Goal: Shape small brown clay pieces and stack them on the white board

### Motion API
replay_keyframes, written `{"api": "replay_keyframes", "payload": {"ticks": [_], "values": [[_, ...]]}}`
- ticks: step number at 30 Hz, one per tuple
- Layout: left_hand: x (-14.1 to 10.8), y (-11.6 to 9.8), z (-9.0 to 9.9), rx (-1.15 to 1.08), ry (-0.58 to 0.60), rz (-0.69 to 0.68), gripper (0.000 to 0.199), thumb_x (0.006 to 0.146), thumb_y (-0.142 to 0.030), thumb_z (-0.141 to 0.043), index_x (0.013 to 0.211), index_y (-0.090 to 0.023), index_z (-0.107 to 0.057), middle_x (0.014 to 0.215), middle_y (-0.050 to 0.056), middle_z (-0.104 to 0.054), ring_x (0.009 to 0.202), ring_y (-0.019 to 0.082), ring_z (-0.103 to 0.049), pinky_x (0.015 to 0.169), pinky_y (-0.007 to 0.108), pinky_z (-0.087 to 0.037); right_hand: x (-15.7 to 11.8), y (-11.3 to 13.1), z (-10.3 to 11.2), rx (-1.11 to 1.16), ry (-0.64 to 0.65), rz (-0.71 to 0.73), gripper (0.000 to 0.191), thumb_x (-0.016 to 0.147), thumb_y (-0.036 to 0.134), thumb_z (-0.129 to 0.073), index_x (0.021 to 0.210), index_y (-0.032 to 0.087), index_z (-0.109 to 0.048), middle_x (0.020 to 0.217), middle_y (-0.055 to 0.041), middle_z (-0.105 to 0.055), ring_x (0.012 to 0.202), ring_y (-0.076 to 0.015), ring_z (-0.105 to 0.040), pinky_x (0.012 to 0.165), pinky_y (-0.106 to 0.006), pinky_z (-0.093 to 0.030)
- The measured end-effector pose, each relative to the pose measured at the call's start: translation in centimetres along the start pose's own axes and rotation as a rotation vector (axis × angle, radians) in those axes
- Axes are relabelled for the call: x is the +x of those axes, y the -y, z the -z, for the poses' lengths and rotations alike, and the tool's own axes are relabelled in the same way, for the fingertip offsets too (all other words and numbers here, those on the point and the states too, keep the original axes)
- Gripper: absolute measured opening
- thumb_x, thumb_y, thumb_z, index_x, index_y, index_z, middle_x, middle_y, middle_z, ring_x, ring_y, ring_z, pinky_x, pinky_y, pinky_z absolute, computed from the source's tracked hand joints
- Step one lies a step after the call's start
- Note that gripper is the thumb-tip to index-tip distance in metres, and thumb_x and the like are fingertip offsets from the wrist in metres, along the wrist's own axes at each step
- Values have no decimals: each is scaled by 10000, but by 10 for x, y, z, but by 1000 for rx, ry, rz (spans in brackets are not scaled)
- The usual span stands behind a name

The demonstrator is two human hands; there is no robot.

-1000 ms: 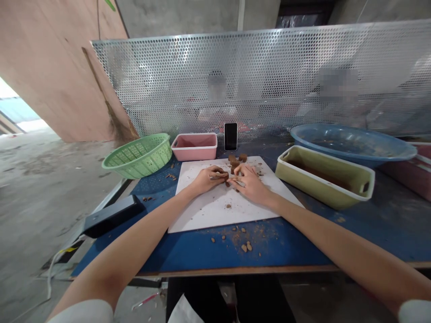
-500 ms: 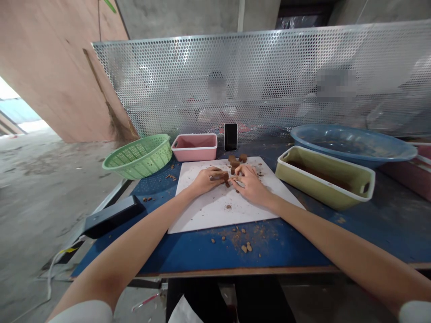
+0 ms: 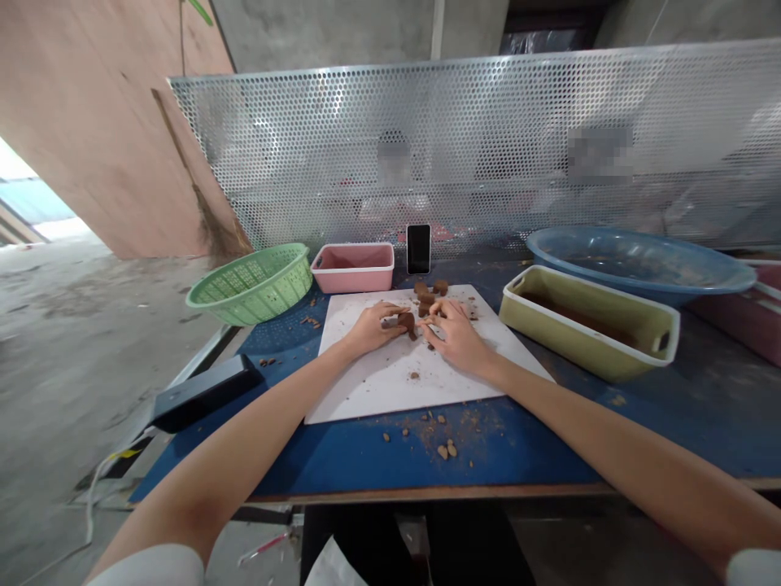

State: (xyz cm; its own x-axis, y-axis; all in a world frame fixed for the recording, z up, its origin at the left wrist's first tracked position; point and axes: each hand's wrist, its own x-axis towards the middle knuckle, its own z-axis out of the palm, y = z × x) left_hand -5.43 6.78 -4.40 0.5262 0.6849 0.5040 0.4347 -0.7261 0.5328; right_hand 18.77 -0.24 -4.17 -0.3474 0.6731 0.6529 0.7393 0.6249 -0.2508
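Over the white board (image 3: 366, 382), my left hand (image 3: 369, 328) pinches a rounded brown lump (image 3: 406, 323) between thumb and fingers. The lump looks like clay or packed earth; its exact kind cannot be made out. My right hand (image 3: 457, 338) is just to the right of it, thumb and fingertips drawn together close to the lump. Whatever those fingertips hold is too small to name. Behind the hands sit several more brown lumps (image 3: 426, 304), partly hidden by the right fingers. Brown crumbs (image 3: 415, 375) are scattered on the board.
A green basket (image 3: 250, 285) and a pink bin (image 3: 354, 268) stand back left, beside an upright phone (image 3: 418, 249). An olive bin (image 3: 586, 325) and a blue basin (image 3: 634, 260) are at right. Pebbles (image 3: 447, 449) lie near the front edge; a perforated metal panel (image 3: 476, 146) closes the back.
The brown lump in my left hand has turned slightly and shows a rounder side. My right fingers have shifted a little; both hands stay in nearly the same place.
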Motion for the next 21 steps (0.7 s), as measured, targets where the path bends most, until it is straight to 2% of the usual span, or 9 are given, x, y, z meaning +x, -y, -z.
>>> {"api": "replay_keyframes", "payload": {"ticks": [2, 7, 13, 17, 19, 21], "values": [[-1, -2, 0, -25, -5, 54, 440, 863, -358, -799, 1284, -235, -767, 1247, 91, -787, 1156, 280, -744, 1061, 421, -581, 1, 2, 0, -29, 13, -39, 175, 1032, 333, -646, 951, 215, -748, 1086, -93, -641, 1112, -291, -615, 953, -475, -356], [-2, -3, -3, -93, -10, 127, 472, 837, -339, -805, 1288, -220, -737, 1296, 94, -770, 1195, 276, -734, 1084, 432, -577, 4, 8, -7, -70, 112, -102, 222, 963, 440, -750, 890, 231, -736, 1076, -89, -666, 1133, -322, -618, 972, -503, -353], [-1, -7, 1, -113, 2, 115, 466, 835, -276, -768, 1294, -225, -709, 1299, 94, -764, 1188, 267, -734, 1060, 442, -587, 4, 11, -8, -53, 150, -119, 155, 954, 358, -745, 865, 232, -734, 1050, -82, -675, 1147, -315, -603, 986, -511, -339], [-3, -17, 6, -59, 38, 69, 469, 859, -222, -686, 1328, -238, -676, 1354, 87, -741, 1278, 267, -691, 1134, 447, -535, 0, 12, -1, -34, 184, -112, 89, 903, 324, -765, 901, 239, -738, 1081, -85, -663, 1163, -321, -586, 999, -517, -328], [-2, -22, 4, 8, 35, 69, 455, 885, -273, -681, 1337, -224, -660, 1381, 100, -722, 1319, 286, -659, 1166, 467, -503, -1, 12, 1, -36, 202, -104, 112, 906, 343, -761, 948, 241, -745, 1112, -92, -654, 1172, -327, -577, 1004, -525, -328], [0, -27, -1, 88, 12, 86, 536, 876, -381, -739, 1365, -192, -630, 1392, 135, -701, 1345, 325, -627, 1171, 500, -484, -1, 10, 2, -43, 221, -93, 144, 920, 365, -754, 979, 233, -747, 1141, -104, -647, 1176, -331, -573, 1002, -530, -334]]}}
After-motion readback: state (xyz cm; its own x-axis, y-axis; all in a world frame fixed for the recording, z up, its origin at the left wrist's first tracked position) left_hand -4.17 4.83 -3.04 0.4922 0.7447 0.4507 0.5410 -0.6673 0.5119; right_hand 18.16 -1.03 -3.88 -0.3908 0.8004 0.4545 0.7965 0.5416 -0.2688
